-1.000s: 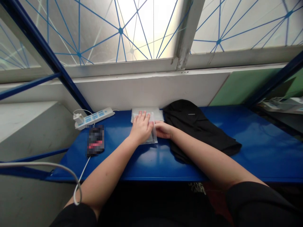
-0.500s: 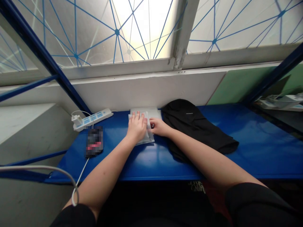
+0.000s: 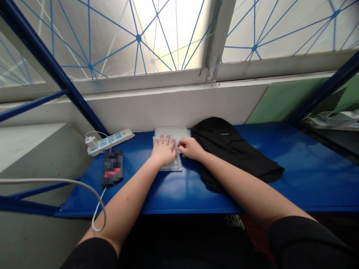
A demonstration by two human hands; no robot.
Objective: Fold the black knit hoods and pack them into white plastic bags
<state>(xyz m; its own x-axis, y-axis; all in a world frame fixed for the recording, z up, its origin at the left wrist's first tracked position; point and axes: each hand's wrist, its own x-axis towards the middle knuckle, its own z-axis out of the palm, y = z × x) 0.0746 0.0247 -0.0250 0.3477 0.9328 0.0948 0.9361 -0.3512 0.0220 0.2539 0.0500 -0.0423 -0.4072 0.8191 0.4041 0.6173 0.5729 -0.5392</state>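
Note:
My left hand [image 3: 164,151] lies flat with its fingers spread on a translucent plastic bag [image 3: 177,164]. Under the palm, the bag's contents are hidden. At the bag's right edge is my right hand [image 3: 191,148], its fingers curled in and pressed together; whatever they may pinch does not show. Behind the bag, against the wall, lies another whitish, flat plastic package [image 3: 172,131], partly covered by the front one. A folded black garment [image 3: 232,149] spreads just to the right of my right hand, partly beneath that forearm.
The blue table [image 3: 174,194] ends at a front edge close to my body. At left are a white power strip [image 3: 110,141] with a plugged-in charger and a blurred-out dark object [image 3: 112,168] on a white cable [image 3: 99,205]. Blue metal posts [image 3: 70,93] frame the table.
The fingers of my left hand have spread wider on the bag. My right hand has curled its fingers tighter beside the bag's edge. The looped cable at left has shifted right.

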